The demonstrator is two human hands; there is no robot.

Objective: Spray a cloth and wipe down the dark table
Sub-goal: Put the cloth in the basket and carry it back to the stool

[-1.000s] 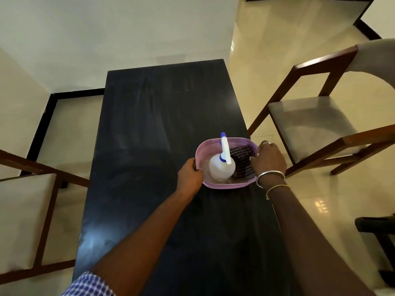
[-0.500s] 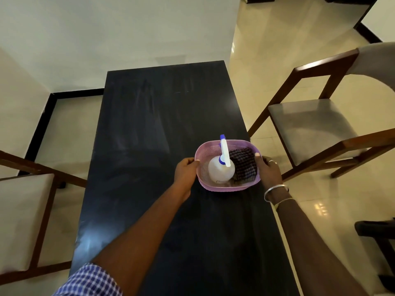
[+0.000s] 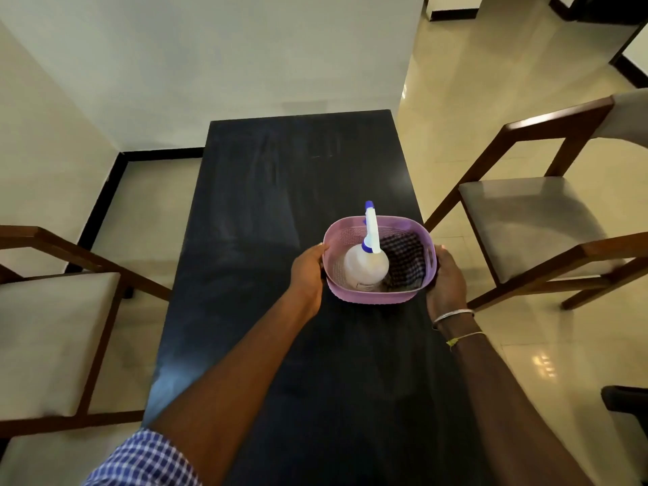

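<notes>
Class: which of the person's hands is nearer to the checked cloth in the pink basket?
Right. The right hand holds the basket wall beside the cloth; the left hand is on the far wall, past the spray bottle.

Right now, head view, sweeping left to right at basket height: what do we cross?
left chair → left hand → bottle → cloth → right hand → right chair. The bottle and cloth both sit in the basket, which both hands hold.
</notes>
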